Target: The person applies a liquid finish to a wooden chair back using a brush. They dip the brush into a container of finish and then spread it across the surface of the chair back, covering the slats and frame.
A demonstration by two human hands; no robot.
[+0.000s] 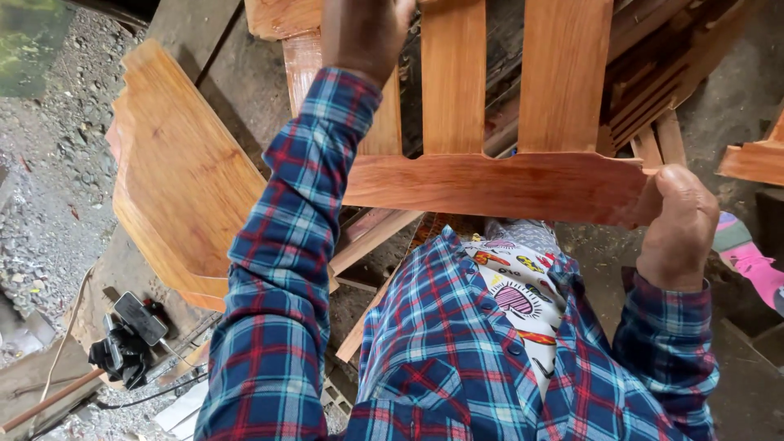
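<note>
Checked sleeves reach up to a wooden frame (pixel 490 184).
Right hand (pixel 682 237) grips its end; left hand (pixel 363 33) clutches a slat (pixel 306 57) above.

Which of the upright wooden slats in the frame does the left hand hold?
The leftmost slat: the left hand grips near its top, and the plaid sleeve covers part of it. The middle slat and right slat stand untouched.

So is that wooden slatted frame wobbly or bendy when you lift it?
Probably stiff: the slatted frame is thick solid boards joined to a crosspiece. It likely feels heavy, since the left hand and right hand both grip it. Its glossy finish might be a bit slippery.
</note>
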